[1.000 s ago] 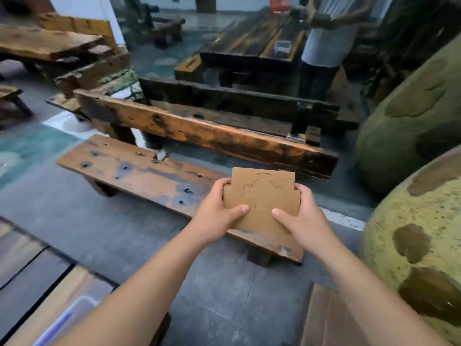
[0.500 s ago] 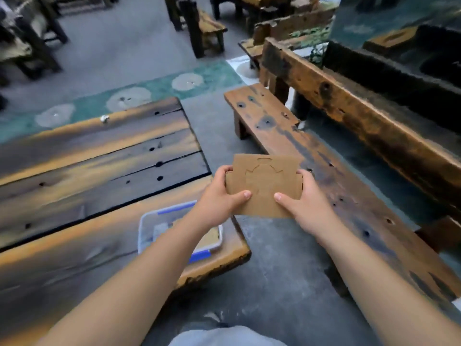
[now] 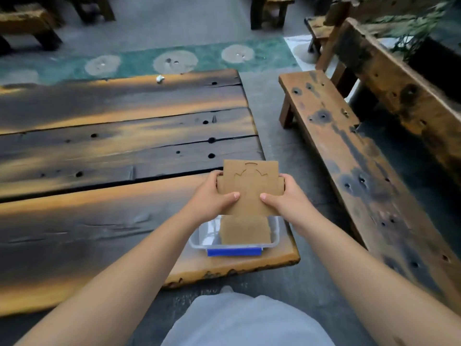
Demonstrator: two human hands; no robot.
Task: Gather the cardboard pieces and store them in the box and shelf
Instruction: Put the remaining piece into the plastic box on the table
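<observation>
A flat brown cardboard piece (image 3: 250, 186) with cut-out lines is held level in front of me, just above a clear plastic box (image 3: 197, 242) with a blue latch. My left hand (image 3: 212, 196) grips its left edge, thumb on top. My right hand (image 3: 287, 197) grips its right edge the same way. Inside the box lies another cardboard piece (image 3: 245, 232). The box stands at the near right corner of a dark wooden table (image 3: 112, 151).
A long worn wooden bench (image 3: 349, 156) runs along the right, with a grey floor gap between it and the table. A small white scrap (image 3: 159, 78) lies at the table's far edge. More wooden furniture stands beyond a green floor strip.
My view has swung left from the bench to the table. Both hands carried the cardboard piece along and now hold it over the plastic box.
</observation>
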